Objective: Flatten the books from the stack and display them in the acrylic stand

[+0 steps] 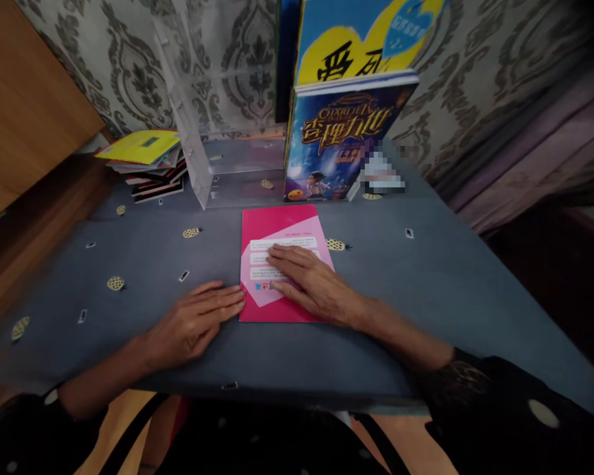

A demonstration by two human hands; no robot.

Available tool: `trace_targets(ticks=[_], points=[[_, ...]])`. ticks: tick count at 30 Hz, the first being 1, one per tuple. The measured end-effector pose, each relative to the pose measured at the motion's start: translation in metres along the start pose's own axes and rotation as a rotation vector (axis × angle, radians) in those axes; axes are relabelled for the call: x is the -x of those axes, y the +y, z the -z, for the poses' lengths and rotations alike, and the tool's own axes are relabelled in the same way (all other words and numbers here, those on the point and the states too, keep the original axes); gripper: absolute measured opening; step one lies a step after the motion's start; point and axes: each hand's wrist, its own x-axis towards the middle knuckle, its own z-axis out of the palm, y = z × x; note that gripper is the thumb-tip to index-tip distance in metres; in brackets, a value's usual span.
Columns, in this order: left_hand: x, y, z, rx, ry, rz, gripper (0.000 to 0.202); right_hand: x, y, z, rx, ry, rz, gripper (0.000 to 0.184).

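Observation:
A thin pink booklet (277,227) lies flat on the grey cloth-covered table (426,277), in the middle. My right hand (311,284) rests flat on its lower right part, fingers stretched out and pointing left. My left hand (198,321) lies flat on the cloth just left of the booklet, its fingertips touching the booklet's left edge. Neither hand holds anything.
A clear acrylic stand (218,132) sits behind the booklet. Right of it, a blue illustrated book (336,138) stands upright with a yellow and blue one (361,39) behind it. A stack of books (146,161) lies at the back left. A wooden panel (24,99) rises at far left.

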Motion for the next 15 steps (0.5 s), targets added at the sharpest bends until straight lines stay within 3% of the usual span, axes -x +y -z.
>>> trace_targets(ticks=[6, 15], points=[[-0.001, 0.008, 0.006, 0.008, -0.064, 0.012, 0.06, 0.002, 0.002, 0.004, -0.176, 0.041, -0.086, 0.05], [-0.033, 0.017, -0.009, 0.07, -0.11, -0.103, 0.057, 0.0, 0.003, 0.008, -0.305, 0.113, -0.114, 0.056]])
